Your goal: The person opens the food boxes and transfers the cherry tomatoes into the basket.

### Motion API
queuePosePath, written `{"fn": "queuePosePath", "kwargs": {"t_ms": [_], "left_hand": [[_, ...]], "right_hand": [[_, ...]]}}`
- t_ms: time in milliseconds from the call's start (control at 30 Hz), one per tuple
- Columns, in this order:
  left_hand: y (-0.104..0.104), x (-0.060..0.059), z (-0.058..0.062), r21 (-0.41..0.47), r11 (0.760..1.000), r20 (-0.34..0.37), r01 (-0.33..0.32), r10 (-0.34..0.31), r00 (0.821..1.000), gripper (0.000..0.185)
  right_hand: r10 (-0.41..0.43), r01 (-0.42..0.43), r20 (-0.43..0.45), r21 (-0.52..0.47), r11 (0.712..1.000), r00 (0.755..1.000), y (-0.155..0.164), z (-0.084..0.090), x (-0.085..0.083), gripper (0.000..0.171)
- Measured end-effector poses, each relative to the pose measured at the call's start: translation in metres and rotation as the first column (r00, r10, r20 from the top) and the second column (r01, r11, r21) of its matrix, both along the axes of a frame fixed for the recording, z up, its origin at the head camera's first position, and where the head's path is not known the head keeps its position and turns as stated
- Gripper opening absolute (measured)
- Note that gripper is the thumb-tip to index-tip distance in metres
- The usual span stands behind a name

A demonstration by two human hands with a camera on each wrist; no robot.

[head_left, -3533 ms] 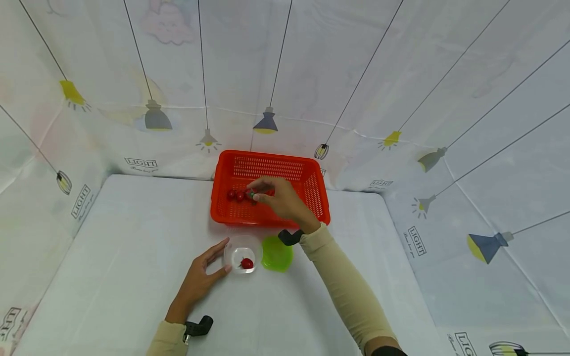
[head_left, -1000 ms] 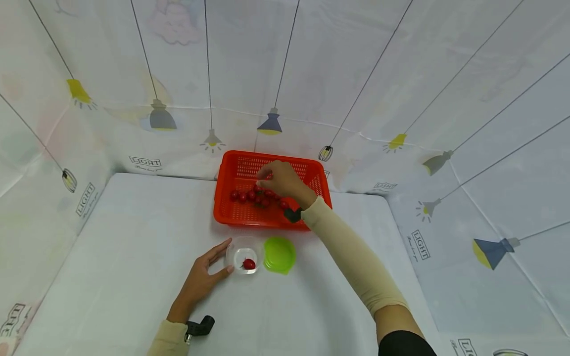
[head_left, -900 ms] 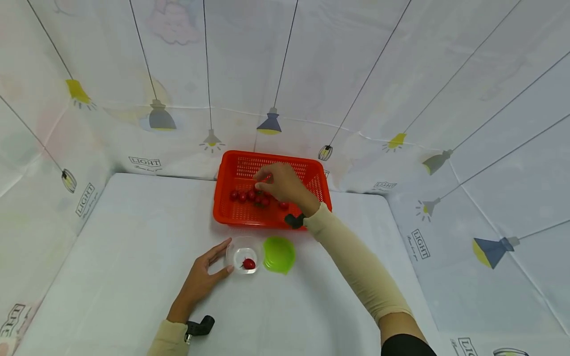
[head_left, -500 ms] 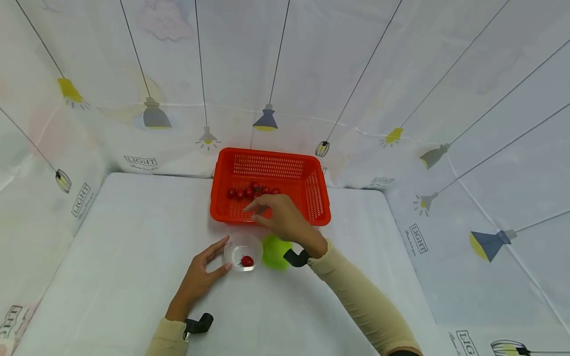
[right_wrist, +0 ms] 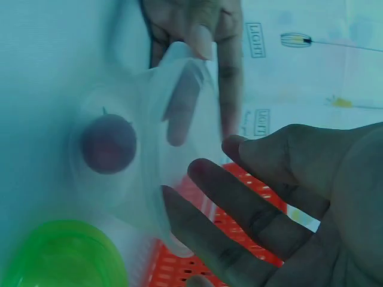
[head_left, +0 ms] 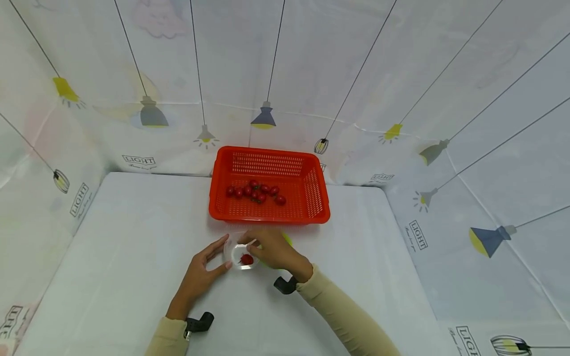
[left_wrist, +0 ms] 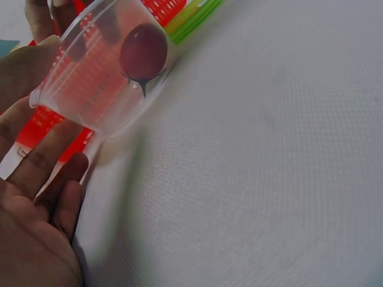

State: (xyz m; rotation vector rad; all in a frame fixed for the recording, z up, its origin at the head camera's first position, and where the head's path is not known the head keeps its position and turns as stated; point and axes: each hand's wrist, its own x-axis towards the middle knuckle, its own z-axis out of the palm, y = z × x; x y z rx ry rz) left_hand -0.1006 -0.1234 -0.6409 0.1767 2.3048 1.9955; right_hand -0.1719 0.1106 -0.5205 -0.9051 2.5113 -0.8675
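In the head view, a clear plastic cup [head_left: 227, 253] stands on the white table with one cherry tomato [head_left: 246, 259] in it. My left hand [head_left: 197, 278] holds the cup from the left, thumb and fingers on either side. My right hand [head_left: 274, 251] is over the cup's right rim, thumb and fingers apart in the right wrist view; I see nothing between them. Beyond lies a red basket [head_left: 311, 198] with several cherry tomatoes [head_left: 261, 197]. The left wrist view shows the tomato [left_wrist: 143, 51] through the cup wall, its green stem end downward.
A green lid [right_wrist: 66, 257] lies right of the cup, mostly hidden under my right hand in the head view. Behind the basket, at the table's [head_left: 147, 237] far edge, hangs a white sheet [head_left: 294, 64] printed with lamps.
My right hand has left the red basket and come down to the cup, uncovering the tomatoes in the basket. My left hand stays at the cup, and its one tomato remains there.
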Motion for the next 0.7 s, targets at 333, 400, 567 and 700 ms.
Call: {"fn": "queuePosePath", "kwargs": {"t_ms": [333, 400, 567, 700], "left_hand": [[0.000, 0.001, -0.002, -0.001, 1.000, -0.005, -0.003, 0.003, 1.000, 0.072], [0.000, 0.000, -0.002, -0.004, 1.000, -0.006, -0.004, 0.003, 1.000, 0.072], [0.000, -0.001, -0.002, -0.004, 1.000, -0.011, -0.004, 0.004, 1.000, 0.073], [0.000, -0.001, -0.002, 0.000, 1.000, -0.013, -0.004, 0.004, 1.000, 0.072]], "right_hand": [[0.084, -0.088, 0.044, 0.109, 0.990, 0.996, -0.014, -0.014, 0.000, 0.029], [0.113, -0.117, 0.040, 0.129, 0.985, 0.993, -0.016, -0.016, -0.001, 0.029], [0.163, -0.169, 0.049, 0.139, 0.976, 0.985, -0.019, -0.019, -0.003, 0.025], [0.147, -0.157, 0.108, 0.091, 0.983, 0.983, -0.019, -0.022, -0.004, 0.024]]}}
